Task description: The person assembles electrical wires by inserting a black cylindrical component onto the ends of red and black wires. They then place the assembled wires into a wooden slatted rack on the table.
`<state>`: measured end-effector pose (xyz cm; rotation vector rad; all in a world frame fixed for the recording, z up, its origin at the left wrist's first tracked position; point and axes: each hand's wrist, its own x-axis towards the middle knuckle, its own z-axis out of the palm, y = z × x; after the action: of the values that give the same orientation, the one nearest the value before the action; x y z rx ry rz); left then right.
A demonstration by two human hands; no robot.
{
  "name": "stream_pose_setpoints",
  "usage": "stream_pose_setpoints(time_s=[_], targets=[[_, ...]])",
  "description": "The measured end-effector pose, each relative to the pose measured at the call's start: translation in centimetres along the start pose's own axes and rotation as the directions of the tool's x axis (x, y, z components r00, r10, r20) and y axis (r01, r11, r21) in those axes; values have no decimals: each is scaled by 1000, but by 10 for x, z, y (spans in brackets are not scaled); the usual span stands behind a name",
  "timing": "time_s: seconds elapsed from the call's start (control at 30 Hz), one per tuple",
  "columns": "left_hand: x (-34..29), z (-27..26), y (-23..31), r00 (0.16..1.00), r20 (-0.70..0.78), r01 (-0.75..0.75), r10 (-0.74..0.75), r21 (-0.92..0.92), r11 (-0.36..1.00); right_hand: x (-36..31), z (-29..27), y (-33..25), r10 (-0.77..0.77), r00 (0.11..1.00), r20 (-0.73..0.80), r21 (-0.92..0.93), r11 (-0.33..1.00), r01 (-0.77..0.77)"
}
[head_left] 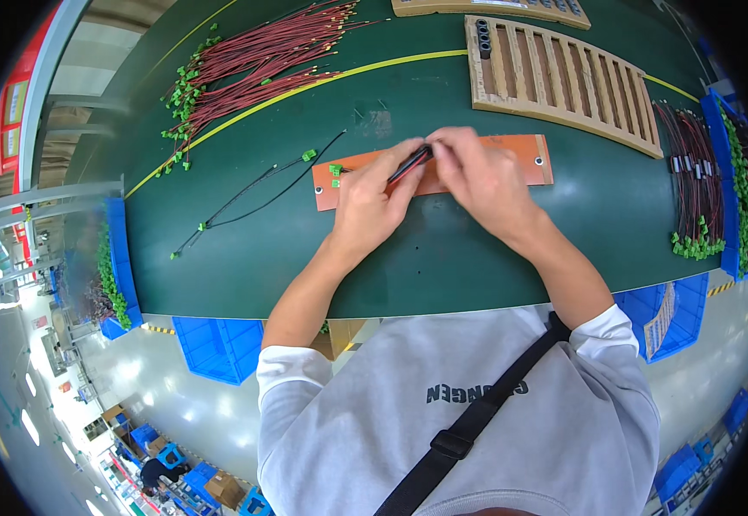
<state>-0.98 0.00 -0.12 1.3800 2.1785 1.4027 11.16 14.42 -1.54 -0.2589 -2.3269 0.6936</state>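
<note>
Over an orange-brown board (pixel 524 159) on the green table, my two hands meet. Closed around a red and black wire cable (pixel 409 167) is my left hand (pixel 364 205). The fingers of my right hand (pixel 490 179) pinch at the cable's upper end, where a dark piece shows; its exact shape is hidden by the fingers. Beside my left hand, small green connectors (pixel 336 171) sit at the board's left end. Farther left, thin black cables (pixel 258 205) with green connectors lie loose on the table.
A large spread of red and black wires (pixel 262 64) with green connectors lies at the far left. At the far right stands a slotted tan tray (pixel 563 84) with black parts in one slot. More wires (pixel 694 185) lie by a blue bin (pixel 729 189) at the right edge.
</note>
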Motion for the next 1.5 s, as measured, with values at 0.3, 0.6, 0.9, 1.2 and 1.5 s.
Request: stream_pose_setpoints(time_s=[0.3, 0.6, 0.9, 1.2, 1.5], targets=[[53, -12, -5, 722, 678, 650, -140, -594, 474, -11, -40, 43, 159, 963, 217, 694, 669, -267], [36, 27, -26, 890, 442, 325, -107, -454, 829, -24, -20, 52, 301, 930, 212, 754, 555, -351], [22, 34, -34, 944, 330, 159, 1, -459, 874, -20, -17, 41, 513, 818, 262, 612, 567, -551], [29, 23, -33, 909, 415, 268, -34, -520, 811, -11, -24, 38, 546, 789, 281, 635, 511, -580], [32, 22, -34, 885, 465, 281, -31, -479, 831, -11, -22, 43, 545, 798, 258, 560, 588, -583]])
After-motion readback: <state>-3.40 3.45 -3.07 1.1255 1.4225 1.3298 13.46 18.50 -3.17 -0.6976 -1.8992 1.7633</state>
